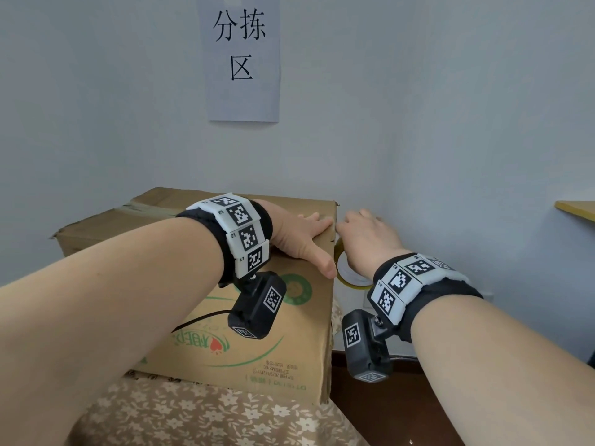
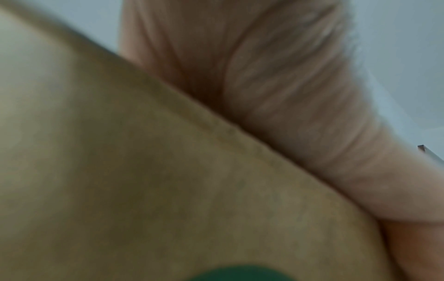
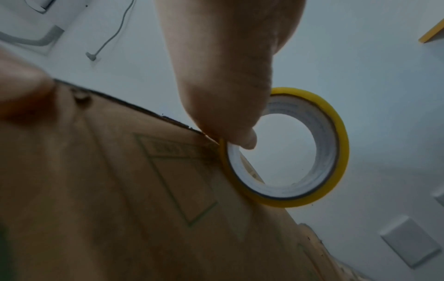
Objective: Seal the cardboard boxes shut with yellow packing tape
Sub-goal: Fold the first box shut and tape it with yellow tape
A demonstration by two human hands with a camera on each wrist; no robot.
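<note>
the cardboard box point(image 1: 225, 317) sits on the flower-patterned cloth point(image 1: 199, 416) of a table, its printed front face toward me and its right side at the cloth's right edge, against a pale wall. the roll of yellow packing tape point(image 3: 331, 144) stands on edge against the box's right side, just below the top right corner. my right hand point(image 1: 363, 239) holds the roll there, one finger point(image 3: 230, 117) curled through its white core; the other fingers are hidden from the wrist view. my left hand point(image 1: 299, 236) lies flat on the box's top near that same corner, fingers straight and pressed to the cardboard, thumb hanging over the front edge. old brown tape point(image 1: 145, 209) runs along the top seam. a paper sign point(image 1: 241, 56) hangs on the wall above.
</note>
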